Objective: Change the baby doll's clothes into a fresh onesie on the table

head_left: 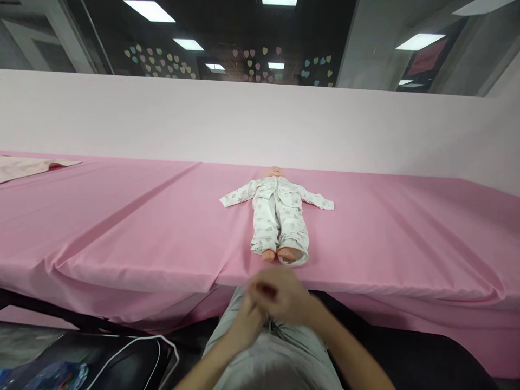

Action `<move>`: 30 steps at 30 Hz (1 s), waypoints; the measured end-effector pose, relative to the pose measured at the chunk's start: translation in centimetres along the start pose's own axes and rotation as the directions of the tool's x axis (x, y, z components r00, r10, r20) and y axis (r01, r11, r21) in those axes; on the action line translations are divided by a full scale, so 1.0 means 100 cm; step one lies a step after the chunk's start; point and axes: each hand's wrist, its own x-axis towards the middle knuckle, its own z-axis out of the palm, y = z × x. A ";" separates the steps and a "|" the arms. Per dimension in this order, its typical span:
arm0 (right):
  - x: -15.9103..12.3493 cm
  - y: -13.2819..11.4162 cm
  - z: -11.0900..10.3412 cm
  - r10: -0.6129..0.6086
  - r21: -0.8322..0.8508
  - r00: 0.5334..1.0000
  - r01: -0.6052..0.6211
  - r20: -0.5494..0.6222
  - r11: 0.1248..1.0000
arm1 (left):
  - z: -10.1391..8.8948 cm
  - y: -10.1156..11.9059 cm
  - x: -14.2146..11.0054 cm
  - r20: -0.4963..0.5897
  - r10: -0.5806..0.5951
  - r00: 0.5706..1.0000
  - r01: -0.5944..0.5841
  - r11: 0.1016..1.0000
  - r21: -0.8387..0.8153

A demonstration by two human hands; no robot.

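A baby doll point(275, 171) lies on its back on the pink cloth, feet toward me. It wears a white printed jacket point(266, 188) with both sleeves spread sideways, and matching trousers point(266, 222). Both bare feet show at the trouser hems; the hem on the right gapes wide. Close to my body, just below the doll's feet, my left hand point(248, 315) and my right hand point(282, 292) meet in front of my lap. My right hand looks curled over the left, but motion smears the fingers. Whether anything is between them I cannot make out.
Pink cloth point(142, 238) covers the table and hangs over its front edge. A pale folded cloth point(28, 167) lies at the far left. Behind stand a white wall point(244, 122) and a window. A white cable point(134, 341) crosses a black chair point(117, 357) at lower left.
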 end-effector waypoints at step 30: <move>0.230 0.259 -0.085 0.481 -0.197 0.565 -0.761 -0.670 0.619 | 0.003 0.036 0.381 -0.294 0.368 0.882 -0.115 0.774 0.623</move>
